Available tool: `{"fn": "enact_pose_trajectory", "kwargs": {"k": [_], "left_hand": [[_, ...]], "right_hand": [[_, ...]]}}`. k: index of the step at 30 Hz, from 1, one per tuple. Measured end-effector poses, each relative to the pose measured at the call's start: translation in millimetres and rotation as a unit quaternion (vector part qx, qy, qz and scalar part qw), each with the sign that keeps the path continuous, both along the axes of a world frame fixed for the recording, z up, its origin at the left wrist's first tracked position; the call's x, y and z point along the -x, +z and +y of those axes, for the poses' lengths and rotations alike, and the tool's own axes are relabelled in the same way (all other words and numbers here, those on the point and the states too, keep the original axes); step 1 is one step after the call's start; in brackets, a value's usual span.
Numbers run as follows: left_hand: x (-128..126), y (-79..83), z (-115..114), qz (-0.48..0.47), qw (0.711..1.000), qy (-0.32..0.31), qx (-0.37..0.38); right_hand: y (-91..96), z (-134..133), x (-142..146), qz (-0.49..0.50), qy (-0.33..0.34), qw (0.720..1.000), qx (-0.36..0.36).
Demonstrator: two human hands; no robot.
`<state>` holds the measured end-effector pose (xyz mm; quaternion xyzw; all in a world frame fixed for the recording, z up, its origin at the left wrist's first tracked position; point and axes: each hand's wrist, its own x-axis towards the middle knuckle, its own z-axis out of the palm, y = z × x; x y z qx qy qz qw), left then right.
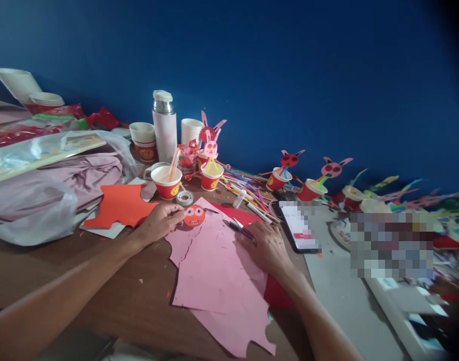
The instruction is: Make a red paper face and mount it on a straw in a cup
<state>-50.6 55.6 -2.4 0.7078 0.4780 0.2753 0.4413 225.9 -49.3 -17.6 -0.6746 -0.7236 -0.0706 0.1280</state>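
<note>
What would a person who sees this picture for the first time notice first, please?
Most likely the round orange face, pinched in the left hand by the pink paper. Next, perhaps, the long-eared paper heads rising from red cups in front of the deep blue wall. Then the tall pale flask, upright between two stacks of cups.

Dim, soft light fell on the pink paper (210,281); beyond it the blue wall (229,65) darkened rightward; far right of it, clutter (447,223) blurred, partly pixelated.
</note>
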Motion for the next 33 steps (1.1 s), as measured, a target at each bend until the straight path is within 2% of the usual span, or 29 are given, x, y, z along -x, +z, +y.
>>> {"fn": "enact_pose_trajectory", "kwargs": {"k": [5, 13, 18, 23, 28, 33], "left_hand": [[2.1, -2.6, 4.2, 0.07, 0.995, -0.058, -0.051], [10.2, -13.8, 14.3, 0.151, 0.974, -0.052, -0.164], [11.0, -16.0, 16.0, 0.222, 0.961, -0.057, -0.155], [12.8, -11.8, 18.7, 0.231, 0.962, -0.078, -0.126], [13.4, -6.0, 21.2, 0.251, 0.956, -0.114, -0.103], [12.9, -6.3, 20.9, 0.32, 0.938, -0.085, -0.104]], "right_hand": [[-3.3, 1.6, 0.6, -0.022, -0.018, 0.999, 0.026], [0.7, 3.9, -5.6, -0.017, -0.032, 0.999, 0.033], [7.2, 3.6, -15.8, 0.01, -0.052, 0.998, 0.016], [13.3, 2.5, -23.8, 0.04, -0.068, 0.997, 0.009], [15.8, 1.4, -19.7, 0.058, -0.058, 0.996, 0.028], [16.9, 1.3, -20.0, 0.079, -0.06, 0.993, 0.061]]}}
